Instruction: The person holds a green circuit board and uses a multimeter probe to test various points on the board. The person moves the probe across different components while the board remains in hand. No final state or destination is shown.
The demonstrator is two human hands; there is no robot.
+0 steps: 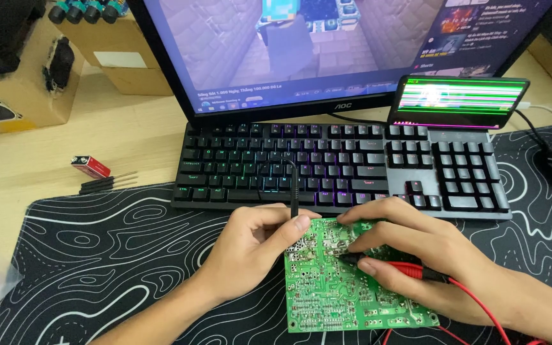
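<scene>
Green circuit board (pixel 346 291), solder side up, lies at lower centre on the patterned mat (pixel 97 255); left hand (pixel 250 252) fingers pinch black probe (pixel 293 191), right hand (pixel 416 252) fingers pinch red probe (pixel 410 269)

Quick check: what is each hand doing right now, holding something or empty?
Left hand: closed on a black probe, tip on the green circuit board.
Right hand: closed on a red probe, also on the board.

Bare forearms, no sleeves; short nails on fingers (pixel 301 223).
</scene>
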